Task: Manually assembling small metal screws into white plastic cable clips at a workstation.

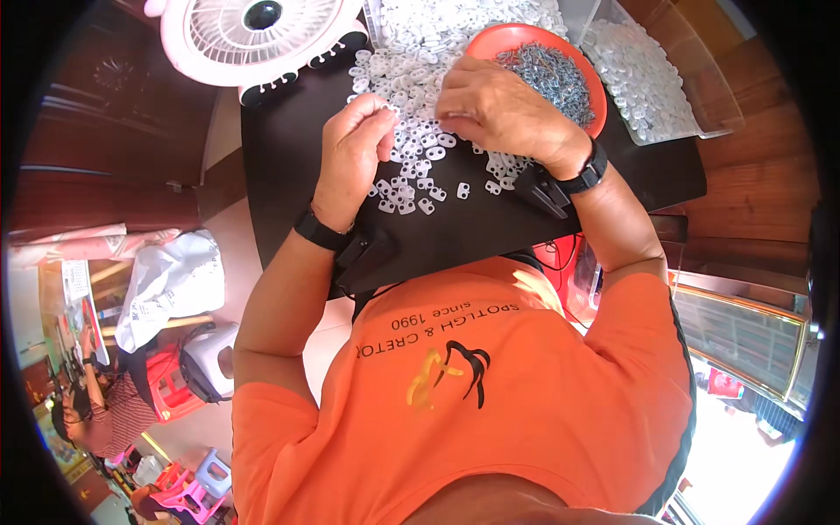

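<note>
Both my hands are over a dark table, above a heap of small white plastic pieces with two dark holes each (406,166). My left hand (357,144) is closed, thumb and forefinger pinched together at the heap's left side; what sits between the fingertips is too small to make out. To its right, my right hand (503,103) has its fingers curled down and together over the pieces. Its fingertips are partly hidden, so anything in them does not show. An orange-red bowl (598,87) of thin grey metal screws or nails stands beside my right hand, partly behind it.
A clear bin (719,114) of whitish translucent pieces stands at the table's right. Behind the heap, another container holds more white pieces (455,22). A pink-and-white fan (262,44) is at the far left. Dark straps with black blocks circle both wrists. Another person (109,416) is at the lower left.
</note>
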Available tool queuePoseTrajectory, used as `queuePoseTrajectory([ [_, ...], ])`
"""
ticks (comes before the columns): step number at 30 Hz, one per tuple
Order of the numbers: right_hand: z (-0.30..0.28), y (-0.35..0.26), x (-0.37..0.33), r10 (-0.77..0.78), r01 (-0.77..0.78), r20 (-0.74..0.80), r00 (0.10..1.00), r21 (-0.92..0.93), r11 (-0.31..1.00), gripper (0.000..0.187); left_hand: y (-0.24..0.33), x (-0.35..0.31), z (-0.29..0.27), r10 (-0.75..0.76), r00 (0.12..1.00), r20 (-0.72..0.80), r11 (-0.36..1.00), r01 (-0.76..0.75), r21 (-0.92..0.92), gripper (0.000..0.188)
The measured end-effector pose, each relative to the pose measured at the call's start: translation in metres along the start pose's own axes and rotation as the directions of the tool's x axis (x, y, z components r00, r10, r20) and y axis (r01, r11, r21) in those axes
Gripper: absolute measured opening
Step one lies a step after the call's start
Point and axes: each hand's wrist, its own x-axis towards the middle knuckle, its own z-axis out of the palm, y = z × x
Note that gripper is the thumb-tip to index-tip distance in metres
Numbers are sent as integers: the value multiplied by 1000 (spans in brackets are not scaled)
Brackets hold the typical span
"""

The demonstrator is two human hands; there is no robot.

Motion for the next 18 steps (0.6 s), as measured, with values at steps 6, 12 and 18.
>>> queuePoseTrajectory([
  [6, 10, -3, -2, -97, 100, 35, 995, -86, 991, 12, -5, 2, -2, 3, 1000, 7, 998, -2, -67, 18],
  [12, 13, -5, -3, -119, 119, 4, 993, -114, 986, 12, -2, 0, 2, -25, 1000, 6, 999, 26, -32, 18],
  [18, 20, -7, 0, -87, 82, -29, 996, -151, 985, 10, -5, -1, 2, -38, 999, 13, 999, 38, -32, 19],
])
